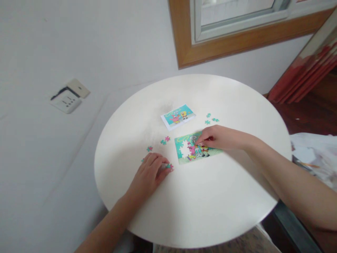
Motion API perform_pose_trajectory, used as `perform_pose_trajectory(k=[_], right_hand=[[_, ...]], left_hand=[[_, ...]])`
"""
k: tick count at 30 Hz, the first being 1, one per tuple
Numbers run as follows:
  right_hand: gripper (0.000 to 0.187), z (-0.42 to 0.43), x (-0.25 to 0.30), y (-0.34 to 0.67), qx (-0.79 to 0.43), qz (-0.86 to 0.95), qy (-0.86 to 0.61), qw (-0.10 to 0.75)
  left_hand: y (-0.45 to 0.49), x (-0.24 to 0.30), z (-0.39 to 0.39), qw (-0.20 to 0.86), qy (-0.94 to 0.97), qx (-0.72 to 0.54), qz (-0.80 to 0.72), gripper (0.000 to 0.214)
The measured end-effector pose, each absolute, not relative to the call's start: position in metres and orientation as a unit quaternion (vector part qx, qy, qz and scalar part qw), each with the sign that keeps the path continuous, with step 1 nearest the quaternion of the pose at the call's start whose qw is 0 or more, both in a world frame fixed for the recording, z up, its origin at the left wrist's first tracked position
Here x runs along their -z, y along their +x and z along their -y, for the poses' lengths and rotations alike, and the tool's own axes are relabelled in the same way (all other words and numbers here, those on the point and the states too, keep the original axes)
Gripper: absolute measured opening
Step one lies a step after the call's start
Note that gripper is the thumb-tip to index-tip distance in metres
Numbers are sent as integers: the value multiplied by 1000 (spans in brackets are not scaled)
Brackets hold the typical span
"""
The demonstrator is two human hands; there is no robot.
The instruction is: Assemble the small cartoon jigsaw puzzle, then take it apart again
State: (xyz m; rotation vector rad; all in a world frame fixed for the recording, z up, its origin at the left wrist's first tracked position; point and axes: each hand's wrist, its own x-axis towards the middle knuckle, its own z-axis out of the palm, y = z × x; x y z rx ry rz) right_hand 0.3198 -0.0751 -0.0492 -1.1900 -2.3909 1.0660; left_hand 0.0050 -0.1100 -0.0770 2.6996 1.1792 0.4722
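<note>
A jigsaw puzzle (183,161) with cartoon figures lies on the white round table; a white gap shows in its left part. My right hand (217,137) rests over its upper right area, fingertips pinched together against the picture. Whatever those fingers hold, if anything, is hidden. Left of the puzzle, my left hand (151,169) is closed, thumb and forefinger on a small green and pink puzzle piece (171,166). Just beyond this hand lie a few loose pieces (150,149), one of them partly covered by it, and a pink piece (167,138).
Behind the puzzle lies a reference picture card (177,116) with the same cartoon scene. Several green pieces (207,122) lie to its right. The round table (207,211) stands against a wall with a socket (67,100) and a window (237,21). A red curtain (297,82) hangs at right.
</note>
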Motion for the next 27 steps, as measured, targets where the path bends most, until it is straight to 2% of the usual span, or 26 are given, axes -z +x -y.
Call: perform_pose_trajectory(k=[8,12,15,21,27], right_hand=[[30,76,47,319,-371,820,-418,124],[29,76,46,319,-363,826,-413,124],[28,75,48,320,-355,832,-408,126],[29,74,49,319,-342,842,-394,137],[30,75,44,317,-337,844,-392,140]], left_hand=[[8,68,100,-107,945,-133,-278,32],[21,64,79,-165,940,-139,-263,30],[38,61,60,-180,947,-159,-215,23],[66,61,38,-178,965,-92,-170,27],[68,67,35,-181,971,-108,-117,23]])
